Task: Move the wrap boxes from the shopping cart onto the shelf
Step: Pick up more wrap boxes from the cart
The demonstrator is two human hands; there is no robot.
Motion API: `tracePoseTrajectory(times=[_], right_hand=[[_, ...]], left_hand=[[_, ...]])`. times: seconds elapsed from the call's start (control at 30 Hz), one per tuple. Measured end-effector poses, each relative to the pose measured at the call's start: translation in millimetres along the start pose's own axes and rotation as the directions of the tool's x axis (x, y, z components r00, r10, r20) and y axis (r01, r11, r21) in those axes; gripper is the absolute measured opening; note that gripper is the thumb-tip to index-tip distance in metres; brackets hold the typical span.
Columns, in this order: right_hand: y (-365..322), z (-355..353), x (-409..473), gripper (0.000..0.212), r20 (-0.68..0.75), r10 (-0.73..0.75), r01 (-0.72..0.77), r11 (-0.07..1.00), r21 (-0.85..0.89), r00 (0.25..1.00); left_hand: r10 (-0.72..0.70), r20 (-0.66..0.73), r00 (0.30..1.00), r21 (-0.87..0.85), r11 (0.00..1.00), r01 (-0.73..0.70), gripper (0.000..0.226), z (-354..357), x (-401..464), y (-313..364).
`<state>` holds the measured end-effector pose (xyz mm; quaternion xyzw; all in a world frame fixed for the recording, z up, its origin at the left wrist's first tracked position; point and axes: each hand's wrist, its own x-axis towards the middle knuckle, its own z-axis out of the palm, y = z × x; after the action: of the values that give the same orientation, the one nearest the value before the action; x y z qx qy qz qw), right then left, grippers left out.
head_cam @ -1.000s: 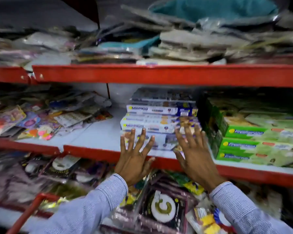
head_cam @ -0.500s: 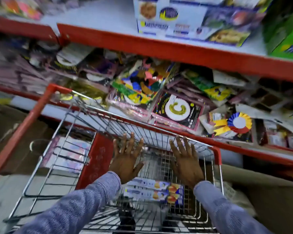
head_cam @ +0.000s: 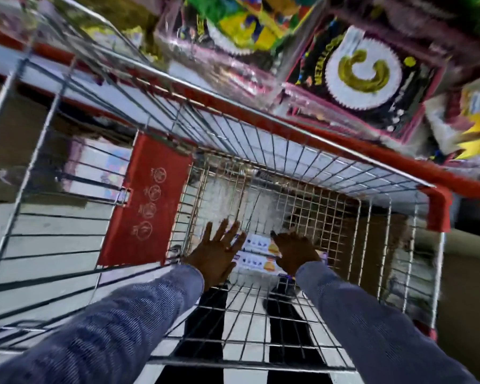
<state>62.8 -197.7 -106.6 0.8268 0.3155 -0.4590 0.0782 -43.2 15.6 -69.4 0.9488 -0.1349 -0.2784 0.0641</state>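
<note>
Two white and blue wrap boxes [head_cam: 258,256] lie side by side on the bottom of the wire shopping cart [head_cam: 297,173]. My left hand [head_cam: 219,253] reaches down into the cart with fingers spread, over the boxes' left ends. My right hand [head_cam: 295,252] is low over their right ends, fingers pointing down; whether it touches them I cannot tell. Neither hand has closed on a box. The shelf with the stacked wrap boxes is out of view.
The cart has a red rim [head_cam: 372,151] and a red child-seat flap [head_cam: 147,200] on the left. Packs of party decorations [head_cam: 360,70] crowd the low shelf beyond the cart. A cardboard box [head_cam: 468,286] stands at the right. My legs show under the cart.
My view has swung from the shelf down into the cart. Both hands left the stacked boxes on the shelf and dropped into the cart, now just over the two boxes.
</note>
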Motion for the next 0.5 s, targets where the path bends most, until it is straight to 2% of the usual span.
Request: tracePoseTrajectory(times=[0.1, 0.23, 0.33, 0.5], right_hand=[[8.2, -0.8, 6.2, 0.073, 0.026, -0.048, 0.048, 0.999, -0.012, 0.999], [14.3, -9.0, 7.1, 0.059, -0.020, -0.078, 0.078, 0.997, -0.009, 0.997], [16.9, -22.8, 5.6, 0.048, -0.099, -0.074, 0.070, 0.996, -0.047, 0.992], [32.5, -37.7, -3.1, 0.051, -0.256, -0.075, 0.051, 0.994, -0.102, 0.964]], left_hand=[[0.099, 0.127, 0.987, 0.014, 0.995, -0.101, 0.072, 11.5, 7.7, 2.0], [0.230, 0.150, 0.961, -0.010, 0.973, -0.231, 0.059, 26.4, 24.3, 12.3], [0.194, 0.159, 0.968, -0.023, 0.981, -0.192, 0.054, 29.6, 34.5, 28.9], [0.109, 0.141, 0.984, -0.071, 0.992, -0.100, 0.055, 40.2, 58.1, 46.3]])
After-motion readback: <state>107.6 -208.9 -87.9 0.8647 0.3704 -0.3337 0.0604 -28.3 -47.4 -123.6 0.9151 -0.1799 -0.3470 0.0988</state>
